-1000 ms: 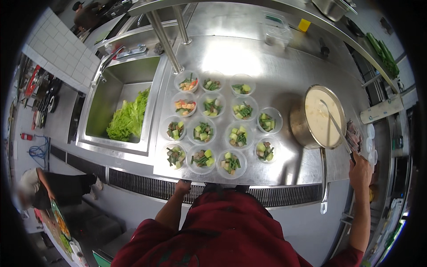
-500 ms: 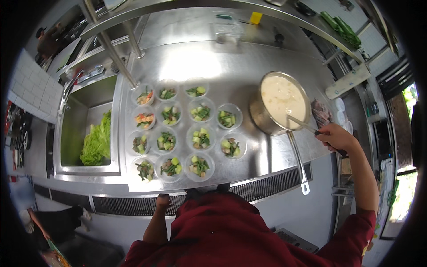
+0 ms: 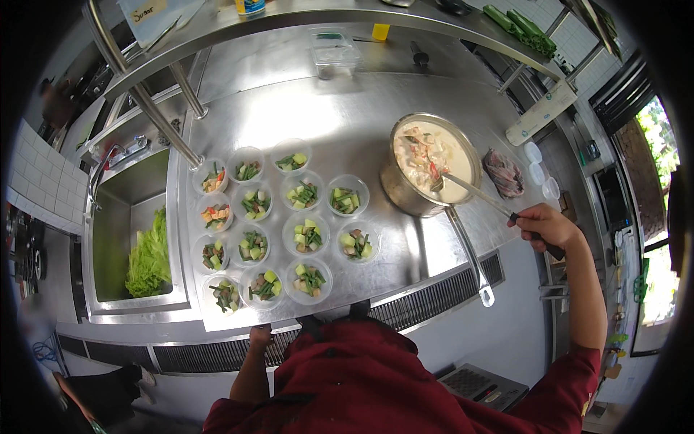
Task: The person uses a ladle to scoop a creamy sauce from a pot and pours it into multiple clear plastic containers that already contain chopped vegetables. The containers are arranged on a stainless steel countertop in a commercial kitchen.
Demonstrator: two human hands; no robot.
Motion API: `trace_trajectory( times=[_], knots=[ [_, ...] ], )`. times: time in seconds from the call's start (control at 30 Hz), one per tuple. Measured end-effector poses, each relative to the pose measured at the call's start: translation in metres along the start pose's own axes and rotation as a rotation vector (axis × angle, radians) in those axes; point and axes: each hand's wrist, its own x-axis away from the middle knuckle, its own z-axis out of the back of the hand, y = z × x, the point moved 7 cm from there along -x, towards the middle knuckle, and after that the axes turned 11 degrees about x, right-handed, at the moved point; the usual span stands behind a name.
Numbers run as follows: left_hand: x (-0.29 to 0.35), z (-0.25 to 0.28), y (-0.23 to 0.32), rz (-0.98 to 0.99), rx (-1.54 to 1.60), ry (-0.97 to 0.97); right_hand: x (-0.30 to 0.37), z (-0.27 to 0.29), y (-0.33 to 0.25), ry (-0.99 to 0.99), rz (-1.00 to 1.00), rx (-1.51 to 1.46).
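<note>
My right hand is closed round the black handle of a long metal serving spoon. The spoon's head dips into a steel pot of creamy white soup, where chunks and red bits show at the surface. The pot's long handle points toward me over the counter's front edge. My left hand is low by that edge, apparently curled; whatever it may hold is hidden. Left of the pot, several clear plastic bowls stand in rows with chopped green vegetables; a couple hold orange-red pieces too.
Leafy lettuce lies in the sink at the left. Right of the pot are a crumpled cloth-like bundle, small white lids and a paper roll. A steel shelf on posts crosses above the counter's far side.
The spoon's head has come up near the soup's surface, and chunks with red bits now show around it. My view has shifted, moving the counter leftward in the picture.
</note>
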Motion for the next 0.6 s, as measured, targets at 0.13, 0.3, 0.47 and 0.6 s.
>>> trace_trajectory(
  times=[0.13, 0.3, 0.47, 0.6],
  knots=[
    [0.012, -0.009, 0.015, 0.078, 0.099, 0.073, 0.007, 0.004, 0.001, 0.09, 0.02, 0.07],
    [0.014, -0.006, 0.016, 0.041, 0.079, 0.081, 0.018, 0.001, -0.014, 0.28, 0.04, 0.315],
    [0.01, -0.006, 0.015, 0.02, 0.045, 0.085, 0.022, -0.002, -0.015, 0.351, 0.076, 0.39],
    [0.017, -0.015, 0.024, 0.028, 0.086, 0.027, 0.02, -0.001, -0.002, 0.325, 0.036, 0.247]
  ],
)
